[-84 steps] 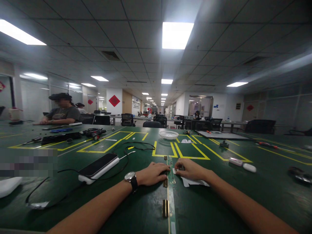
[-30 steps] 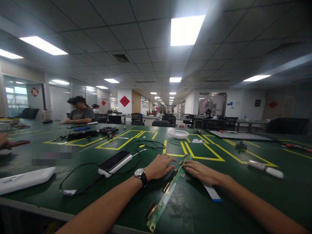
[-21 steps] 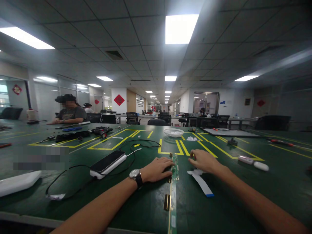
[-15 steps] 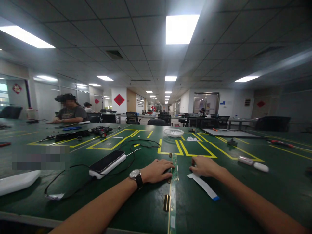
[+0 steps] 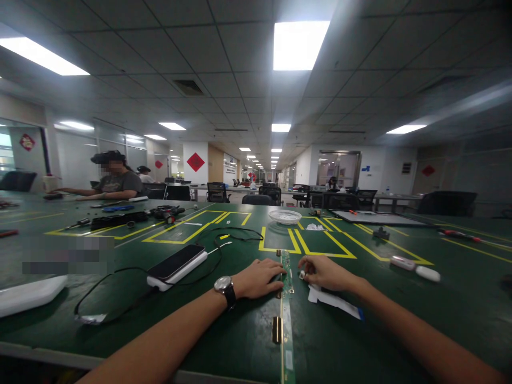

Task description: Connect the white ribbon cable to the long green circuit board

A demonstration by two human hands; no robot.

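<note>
A long narrow green circuit board (image 5: 287, 320) lies lengthwise on the table in front of me, with brown-gold flex tabs (image 5: 277, 329) along its left side. My left hand (image 5: 260, 278), a watch on its wrist, lies flat with fingers stretched onto the board's left edge. Just right of the board, my right hand (image 5: 326, 273) is closed in a pinch on a white flat ribbon cable (image 5: 338, 301). One small pale end shows at the fingertips, apart from the board; the blue-tipped end trails to the right on the table.
Left of my hand, a black-screened phone (image 5: 176, 264) rests on a white block, with a black cable (image 5: 218, 264) around it. A white basket (image 5: 285, 216) stands farther back. At right lie a white case (image 5: 428, 273) and a screwdriver (image 5: 456, 234). A person (image 5: 118, 178) sits at far left.
My right hand has shifted left toward the board, and a small pale cable end now shows at its fingertips. The ribbon cable has turned slightly. My left hand stays on the board.
</note>
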